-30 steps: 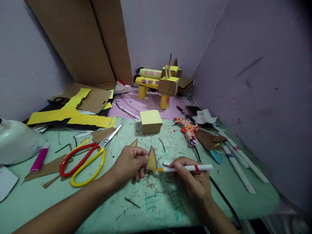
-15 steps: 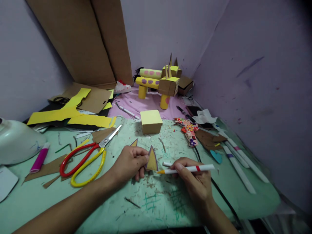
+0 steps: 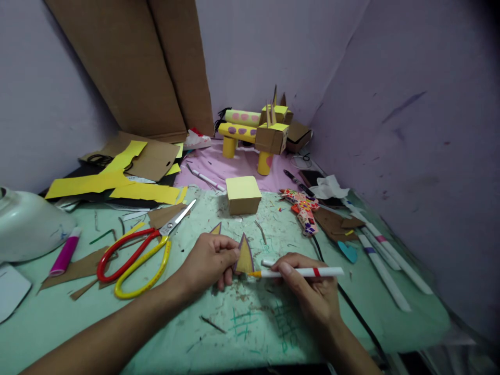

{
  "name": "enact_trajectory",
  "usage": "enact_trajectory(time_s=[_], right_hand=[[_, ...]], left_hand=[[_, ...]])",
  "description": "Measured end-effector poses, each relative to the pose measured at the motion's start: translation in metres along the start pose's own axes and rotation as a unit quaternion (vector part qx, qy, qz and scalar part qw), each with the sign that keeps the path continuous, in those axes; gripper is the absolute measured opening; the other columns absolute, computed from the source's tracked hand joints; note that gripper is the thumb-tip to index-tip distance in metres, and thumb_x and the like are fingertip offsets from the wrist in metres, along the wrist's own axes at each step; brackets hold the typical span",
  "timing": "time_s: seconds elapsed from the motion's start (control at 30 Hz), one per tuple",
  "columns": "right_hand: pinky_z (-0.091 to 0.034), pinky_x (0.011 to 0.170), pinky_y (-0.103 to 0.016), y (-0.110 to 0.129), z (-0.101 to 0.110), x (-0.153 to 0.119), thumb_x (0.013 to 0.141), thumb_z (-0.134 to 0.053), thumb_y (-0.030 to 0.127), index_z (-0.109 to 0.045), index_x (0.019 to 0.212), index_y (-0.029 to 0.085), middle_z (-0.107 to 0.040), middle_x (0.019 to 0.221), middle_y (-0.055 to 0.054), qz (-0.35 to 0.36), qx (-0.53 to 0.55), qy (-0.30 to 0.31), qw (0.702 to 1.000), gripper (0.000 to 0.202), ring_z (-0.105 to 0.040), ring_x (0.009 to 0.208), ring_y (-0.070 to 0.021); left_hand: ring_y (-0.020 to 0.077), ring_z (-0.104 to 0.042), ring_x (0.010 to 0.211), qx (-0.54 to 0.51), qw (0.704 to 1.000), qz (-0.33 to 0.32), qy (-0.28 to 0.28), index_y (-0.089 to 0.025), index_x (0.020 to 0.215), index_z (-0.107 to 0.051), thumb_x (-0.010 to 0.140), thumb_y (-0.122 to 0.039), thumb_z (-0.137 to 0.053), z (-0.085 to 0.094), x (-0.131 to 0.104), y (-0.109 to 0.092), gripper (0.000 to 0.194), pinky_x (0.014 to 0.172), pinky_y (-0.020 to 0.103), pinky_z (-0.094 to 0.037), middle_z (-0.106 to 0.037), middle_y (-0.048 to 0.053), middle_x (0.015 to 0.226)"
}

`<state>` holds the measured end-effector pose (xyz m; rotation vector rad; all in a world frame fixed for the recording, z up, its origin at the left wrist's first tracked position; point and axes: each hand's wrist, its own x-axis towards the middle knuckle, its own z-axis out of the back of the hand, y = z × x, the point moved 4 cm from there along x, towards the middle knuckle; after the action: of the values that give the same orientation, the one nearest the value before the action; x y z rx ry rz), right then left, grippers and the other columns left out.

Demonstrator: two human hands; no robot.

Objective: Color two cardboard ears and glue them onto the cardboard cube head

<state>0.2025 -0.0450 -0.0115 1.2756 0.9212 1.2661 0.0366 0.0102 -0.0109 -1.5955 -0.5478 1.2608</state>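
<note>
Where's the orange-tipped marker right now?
In the head view, the marker is in the right hand, its tip by the base of the yellow triangle that the left hand holds.

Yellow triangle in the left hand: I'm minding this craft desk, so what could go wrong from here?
The orange-tipped marker in the right hand could slip off the triangle and mark the left hand gripping it. The left forearm might nudge the scissors lying near it.

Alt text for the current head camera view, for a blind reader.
The left hand holds a purple-edged yellow triangle while the right hand holds a white marker, its orange tip at the triangle's base. A yellow-topped box stands beyond; scissors lie left.
</note>
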Motion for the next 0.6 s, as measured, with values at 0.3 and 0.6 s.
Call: enact_trajectory(time_s=[0.3, 0.6], right_hand=[[-0.031, 0.045, -0.023, -0.0004, -0.0009, -0.0001, 0.080, -0.058, 0.034, -0.067, 0.064, 0.019, -0.058, 0.051, 0.000, 0.008, -0.012, 0.003, 1.000, 0.024, -0.046, 0.048, -0.0121], [-0.036, 0.047, -0.025, 0.0050, -0.0030, 0.0011, 0.083, -0.055, 0.031, -0.068, 0.067, 0.018, -0.061, 0.054, -0.002, 0.055, -0.049, 0.031, 0.997, 0.024, -0.051, 0.049, -0.0136]], left_hand=[[0.0059, -0.040, 0.025, 0.005, 1.000, 0.001, 0.000, -0.016, 0.058, -0.055, 0.074, -0.019, -0.051, -0.0005, -0.0023, 0.0001, 0.017, 0.029, 0.014, -0.029, -0.050, -0.005, 0.032], [0.0056, -0.040, 0.025, 0.013, 1.000, 0.003, 0.001, -0.017, 0.056, -0.054, 0.073, -0.020, -0.052, 0.0005, -0.0008, 0.0002, 0.018, 0.029, 0.014, -0.029, -0.050, -0.005, 0.032]])
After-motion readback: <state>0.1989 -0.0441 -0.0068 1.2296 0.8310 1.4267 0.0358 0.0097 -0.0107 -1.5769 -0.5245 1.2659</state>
